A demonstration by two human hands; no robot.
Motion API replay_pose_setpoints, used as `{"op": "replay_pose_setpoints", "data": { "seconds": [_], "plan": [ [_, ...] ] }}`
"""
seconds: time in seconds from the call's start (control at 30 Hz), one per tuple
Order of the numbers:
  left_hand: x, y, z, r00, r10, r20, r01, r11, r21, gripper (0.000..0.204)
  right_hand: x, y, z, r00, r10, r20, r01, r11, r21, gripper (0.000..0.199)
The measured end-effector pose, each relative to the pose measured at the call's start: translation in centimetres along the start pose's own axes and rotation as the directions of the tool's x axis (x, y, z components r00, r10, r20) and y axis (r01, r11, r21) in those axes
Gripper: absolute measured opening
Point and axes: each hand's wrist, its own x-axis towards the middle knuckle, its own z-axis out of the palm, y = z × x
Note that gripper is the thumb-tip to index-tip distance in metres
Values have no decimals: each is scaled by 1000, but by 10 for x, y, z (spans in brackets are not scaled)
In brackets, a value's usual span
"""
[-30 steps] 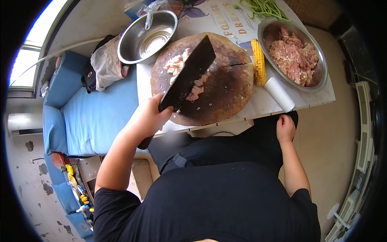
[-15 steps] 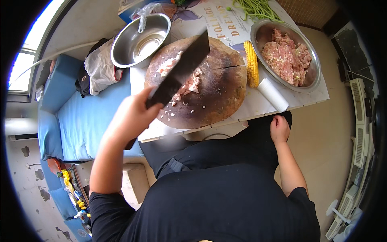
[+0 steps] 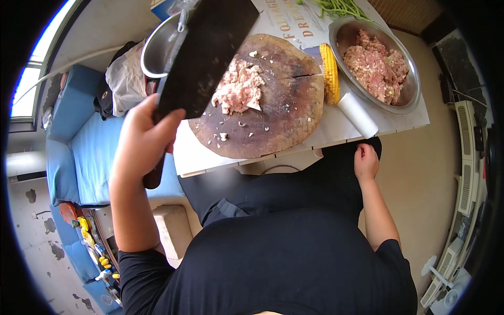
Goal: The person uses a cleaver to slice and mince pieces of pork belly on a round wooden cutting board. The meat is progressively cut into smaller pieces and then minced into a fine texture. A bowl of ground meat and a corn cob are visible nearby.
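My left hand [image 3: 137, 139] is wrapped round the handle of a dark, broad-bladed cleaver [image 3: 210, 55]. The blade is raised at a slant over the left side of a round wooden chopping block [image 3: 291, 118], hiding part of it. Beside the blade lies a heap of chopped pale pink meat [image 3: 240, 88], with small white bits scattered about it on the wood. My right hand [image 3: 366, 161] rests on my right thigh below the table edge, its fingers curled in and nothing visible in them.
A steel bowl [image 3: 412, 103] of minced meat [image 3: 375, 68] stands at the right. Between it and the block lie a yellow corn cob [image 3: 330, 73] and a white roll [image 3: 358, 115]. Another steel basin [image 3: 151, 56] is partly behind the cleaver; green beans [image 3: 344, 8] lie at the back.
The cleaver has risen off the block and swung up to the left with my left hand, uncovering more of the meat, which looks gathered into a heap. My right hand stays put.
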Motion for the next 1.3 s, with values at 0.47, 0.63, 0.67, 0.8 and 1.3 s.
{"op": "replay_pose_setpoints", "data": {
  "seconds": [0.47, 0.63, 0.67, 0.8, 1.3],
  "plan": [
    [12, -8, 0, 994, -94, -57, 93, 996, -19, 14, -3, -1, 4, 999, -37, -12, 37, 999, -20, 13],
    [35, -24, 12, 977, -127, 171, 89, 973, 215, 24, 2, 0, 8, 999, -38, -3, 38, 999, -32, 13],
    [31, -14, 3, 982, -114, 149, 92, 984, 150, 19, 5, 0, 7, 998, -56, -18, 56, 998, -30, 13],
    [13, -1, -6, 998, -30, -58, 30, 999, -16, 13, 2, 1, 5, 998, -50, -42, 50, 999, -7, 12],
    [28, -35, 39, 974, -204, 97, 174, 952, 253, 18, 6, -5, 6, 999, -32, -18, 31, 999, -6, 12]
  ]
}}
